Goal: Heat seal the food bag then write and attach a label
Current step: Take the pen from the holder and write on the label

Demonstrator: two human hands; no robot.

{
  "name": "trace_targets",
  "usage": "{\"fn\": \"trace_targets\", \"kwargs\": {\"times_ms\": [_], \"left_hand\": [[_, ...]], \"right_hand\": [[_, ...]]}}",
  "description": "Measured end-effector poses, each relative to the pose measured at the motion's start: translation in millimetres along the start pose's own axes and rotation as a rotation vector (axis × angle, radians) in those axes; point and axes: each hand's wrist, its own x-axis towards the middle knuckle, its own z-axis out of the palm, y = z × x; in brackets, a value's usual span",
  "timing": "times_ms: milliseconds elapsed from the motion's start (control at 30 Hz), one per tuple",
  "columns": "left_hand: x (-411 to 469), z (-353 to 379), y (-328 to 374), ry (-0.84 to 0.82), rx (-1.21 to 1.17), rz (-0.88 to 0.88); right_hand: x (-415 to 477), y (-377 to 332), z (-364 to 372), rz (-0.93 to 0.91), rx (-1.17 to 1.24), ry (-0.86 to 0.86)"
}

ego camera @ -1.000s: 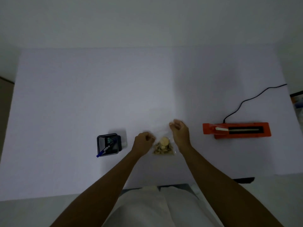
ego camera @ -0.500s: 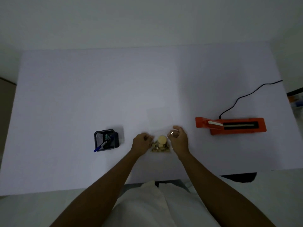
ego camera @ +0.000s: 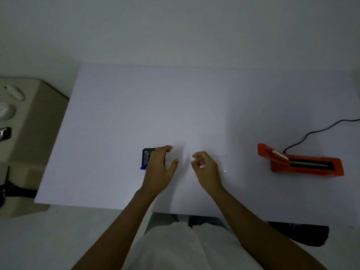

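My right hand (ego camera: 207, 169) is curled on the white table (ego camera: 136, 114), pinching the clear food bag (ego camera: 201, 167). Only a pale bit of the bag and a few plastic glints show around my fingers. My left hand (ego camera: 160, 168) is spread open with nothing in it, hovering over the black pen holder (ego camera: 146, 152). It covers most of the holder, and a blue pen tip (ego camera: 143, 167) pokes out at the holder's left. The orange heat sealer (ego camera: 303, 164) lies well to the right, its lid raised. No label is in sight.
The sealer's black cord (ego camera: 321, 131) runs off to the right edge. A beige cabinet (ego camera: 29, 145) with small white items stands left of the table. The table's near edge is close to my body, and something dark (ego camera: 303, 235) lies below it at the right.
My left hand let go of the bag, opened and moved left over the pen holder. My right hand still grips the bag. My head turned, so everything sits further right.
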Motion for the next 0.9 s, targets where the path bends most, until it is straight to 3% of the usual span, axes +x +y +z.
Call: {"fn": "trace_targets", "kwargs": {"times_ms": [100, 200, 333, 500, 900], "left_hand": [[-3, -36, -19, 0.085, -0.036, 0.023], [-2, -65, -49, 0.108, -0.087, -0.076], [-4, -88, -96, -0.106, -0.07, -0.177], [6, -98, -119, -0.418, -0.023, -0.2], [46, -75, -136, -0.487, -0.093, -0.025]], "right_hand": [[-7, -16, 35, -0.125, -0.053, -0.113], [-11, -27, 72, -0.228, -0.118, -0.195], [-12, -33, 112, -0.288, -0.249, -0.276], [-10, -38, 139, -0.247, -0.389, -0.215], [6, -39, 153, -0.219, -0.506, -0.295]]}}
